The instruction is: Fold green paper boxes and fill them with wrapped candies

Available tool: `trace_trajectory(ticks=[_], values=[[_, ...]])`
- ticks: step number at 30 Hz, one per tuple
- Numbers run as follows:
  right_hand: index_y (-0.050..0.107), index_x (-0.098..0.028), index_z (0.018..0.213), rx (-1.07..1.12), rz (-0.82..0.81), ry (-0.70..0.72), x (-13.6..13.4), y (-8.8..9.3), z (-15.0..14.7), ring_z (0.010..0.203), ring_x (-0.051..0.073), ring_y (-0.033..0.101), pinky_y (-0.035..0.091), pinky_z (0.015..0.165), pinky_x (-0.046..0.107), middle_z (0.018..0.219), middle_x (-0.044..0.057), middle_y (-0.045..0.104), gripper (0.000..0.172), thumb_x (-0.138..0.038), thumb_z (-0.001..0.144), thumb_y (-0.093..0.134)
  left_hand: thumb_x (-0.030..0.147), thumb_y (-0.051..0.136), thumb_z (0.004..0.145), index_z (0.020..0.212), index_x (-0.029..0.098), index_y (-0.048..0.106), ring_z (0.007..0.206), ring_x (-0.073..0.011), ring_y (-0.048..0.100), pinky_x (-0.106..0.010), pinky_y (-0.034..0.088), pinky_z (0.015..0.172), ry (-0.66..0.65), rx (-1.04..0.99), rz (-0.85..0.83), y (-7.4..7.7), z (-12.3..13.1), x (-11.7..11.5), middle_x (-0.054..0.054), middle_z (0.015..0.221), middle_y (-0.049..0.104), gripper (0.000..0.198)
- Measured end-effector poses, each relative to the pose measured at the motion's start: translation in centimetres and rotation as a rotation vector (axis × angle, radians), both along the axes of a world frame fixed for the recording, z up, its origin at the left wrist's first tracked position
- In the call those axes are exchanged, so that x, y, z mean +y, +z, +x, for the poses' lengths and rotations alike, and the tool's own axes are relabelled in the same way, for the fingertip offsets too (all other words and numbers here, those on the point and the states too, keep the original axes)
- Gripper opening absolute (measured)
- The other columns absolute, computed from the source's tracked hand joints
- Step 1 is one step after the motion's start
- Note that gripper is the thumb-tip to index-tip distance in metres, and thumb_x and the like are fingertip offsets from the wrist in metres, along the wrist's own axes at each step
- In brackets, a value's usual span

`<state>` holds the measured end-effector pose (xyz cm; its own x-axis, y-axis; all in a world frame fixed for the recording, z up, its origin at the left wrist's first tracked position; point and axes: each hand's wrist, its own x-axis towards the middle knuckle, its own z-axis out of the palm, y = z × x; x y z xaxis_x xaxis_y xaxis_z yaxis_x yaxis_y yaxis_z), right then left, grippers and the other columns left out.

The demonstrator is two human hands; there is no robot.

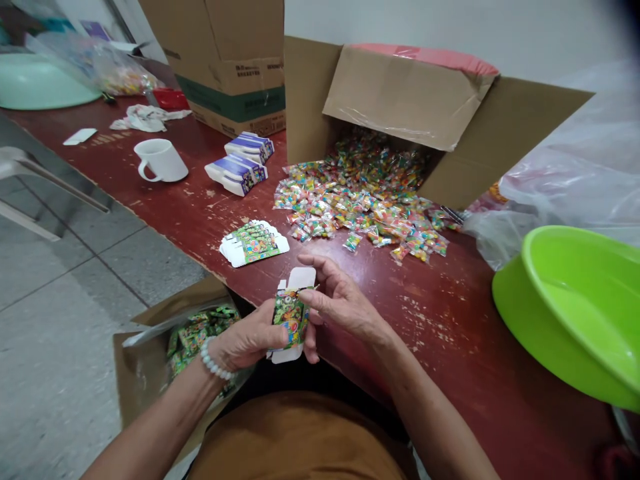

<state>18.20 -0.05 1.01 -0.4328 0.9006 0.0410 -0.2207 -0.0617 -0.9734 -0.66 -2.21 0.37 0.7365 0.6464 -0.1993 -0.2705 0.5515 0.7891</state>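
Note:
My left hand (255,337) is closed around a small green printed carton (290,313), thumb across its front and fingertips showing past its right side. White end flaps stick out at its top and bottom. My right hand (343,300) is at the carton's upper right, its thumb touching the printed face and its index finger stretched out apart from it. Just beyond lies a fanned stack of flat green cartons (255,243). Past them, small clear packets of colourful candy (360,207) spill from a cardboard box (400,93) lying on its side.
On the red table (430,327) stand a white mug (163,161), purple-and-white carton bundles (237,172) and a tall cardboard box (230,73). A lime green basin (560,320) is at right. Below the left edge, an open box (130,380) holds green printed packs (200,337).

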Motion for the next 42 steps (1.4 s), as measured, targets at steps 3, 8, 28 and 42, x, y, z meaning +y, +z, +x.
trace_trajectory(ticks=[3,8,28,42], values=[[0.052,-0.029,0.130,0.031,-0.036,-0.005,-0.8,0.1,0.0,0.075,0.014,0.062,0.052,0.060,0.026,0.109,0.003,0.064,0.059,-0.035,0.078,0.080,0.050,0.086,0.066,0.086,0.013,0.071,0.063,-0.0193,0.070,-0.030,0.055,0.069,0.041,0.102,0.061,0.2,0.1,0.1,-0.006,0.070,0.071,0.044],[0.063,-0.023,0.108,0.099,-0.216,-0.035,-1.9,-0.6,-0.7,0.048,0.010,0.057,0.049,0.045,0.026,0.087,0.000,0.065,0.033,-0.042,0.083,0.073,0.045,0.084,0.069,0.079,0.012,0.068,0.056,-0.0161,0.064,-0.026,0.053,0.056,0.246,0.320,0.078,0.2,1.5,0.1,-0.004,0.067,0.068,0.038],[0.072,-0.021,0.085,-0.095,-0.039,-0.406,-1.5,-2.8,-0.1,0.080,0.017,0.059,0.047,0.077,0.029,0.085,0.002,0.068,0.020,-0.041,0.083,0.072,0.034,0.078,0.077,0.103,0.018,0.063,0.071,-0.0140,0.064,-0.024,0.053,0.066,0.658,0.492,0.315,-0.2,1.9,-0.6,0.000,0.080,0.067,0.033],[0.067,-0.018,0.070,-0.360,0.079,-0.132,-0.8,-2.6,1.3,0.064,0.013,0.052,0.041,0.064,0.026,0.066,-0.001,0.063,0.021,-0.035,0.080,0.073,0.035,0.069,0.086,0.095,0.017,0.062,0.080,-0.0149,0.061,-0.024,0.047,0.070,0.389,0.497,0.340,-0.8,0.7,-0.3,-0.003,0.089,0.069,0.021]])
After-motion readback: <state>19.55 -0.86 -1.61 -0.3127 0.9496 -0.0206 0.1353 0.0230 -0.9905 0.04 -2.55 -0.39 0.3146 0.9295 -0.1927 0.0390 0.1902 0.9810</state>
